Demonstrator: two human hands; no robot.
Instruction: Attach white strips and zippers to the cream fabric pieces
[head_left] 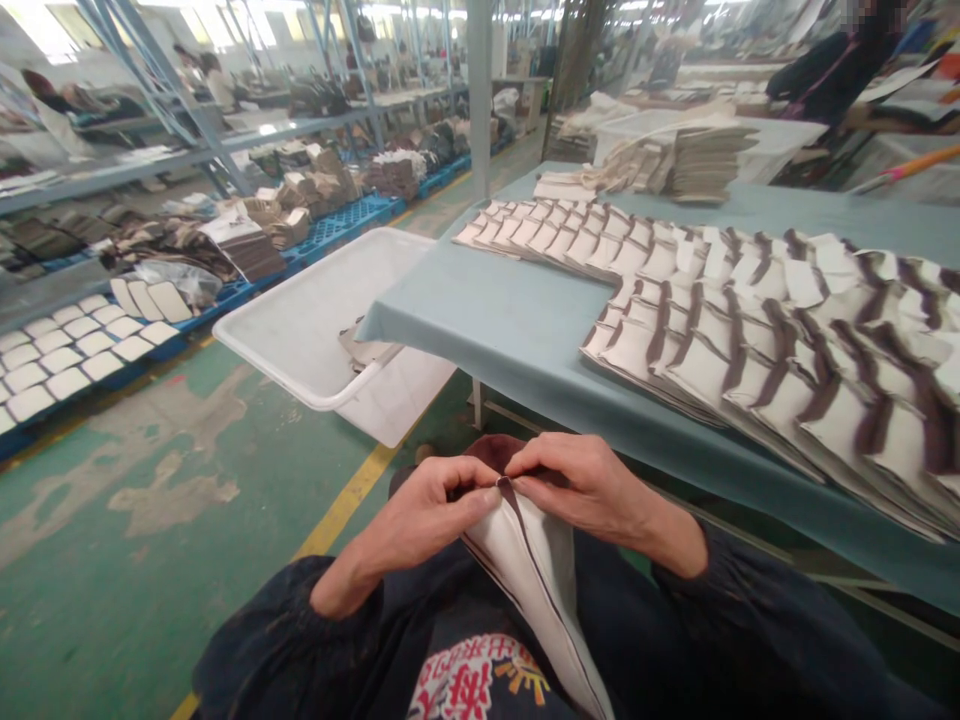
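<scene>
Close to my body hangs a cream fabric piece [551, 560] with a dark edging strip, its lower part draped over my apron. My left hand [439, 505] pinches its top end between thumb and forefinger. Right beside it, my right hand [581, 485] grips the same end, the fingertips of both hands almost meeting. A small fold of dark trim shows between them. On the table to the right lie overlapping rows of similar cream pieces [720, 335] with brown edges.
A blue-green covered table [487, 290] stands ahead. At its left corner is a white plastic bin [277, 320] with some fabric in it. Stacked pieces [705, 160] sit at the table's back. Blue pallets [352, 220] with bundles line the left aisle. A person [840, 70] is at the upper right.
</scene>
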